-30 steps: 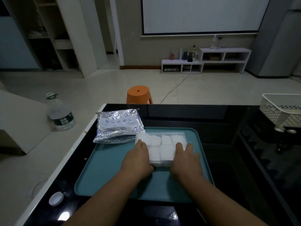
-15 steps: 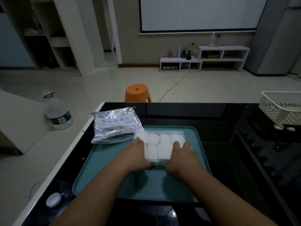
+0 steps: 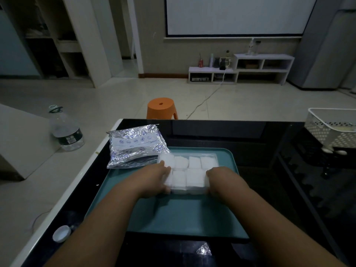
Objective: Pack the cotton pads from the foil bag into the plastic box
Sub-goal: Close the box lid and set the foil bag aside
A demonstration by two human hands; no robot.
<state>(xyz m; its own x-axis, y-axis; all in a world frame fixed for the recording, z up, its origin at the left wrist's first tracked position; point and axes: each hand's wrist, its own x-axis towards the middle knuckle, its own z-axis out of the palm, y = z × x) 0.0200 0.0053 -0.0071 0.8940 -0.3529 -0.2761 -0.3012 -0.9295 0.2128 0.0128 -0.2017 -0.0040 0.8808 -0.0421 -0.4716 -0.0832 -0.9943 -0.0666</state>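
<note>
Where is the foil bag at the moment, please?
In the head view, the foil bag lies left of centre, over the far left corner of the teal tray, beside the plastic box.

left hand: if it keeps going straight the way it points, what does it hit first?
Likely the plastic box of cotton pads, whose left end the left hand grips; the foil bag lies further left, depth unclear.

There are two hands, a left hand [image 3: 154, 180] and a right hand [image 3: 221, 182]. There is one plastic box [image 3: 189, 190]. Its back row shows four cotton pads [image 3: 194, 162]. The front row is partly hidden, so I cannot count it. There is one foil bag [image 3: 134, 147], one tray [image 3: 183, 214], one stool [image 3: 161, 107], one bottle [image 3: 66, 132], one basket [image 3: 331, 128] and one cap [image 3: 60, 233].
</note>
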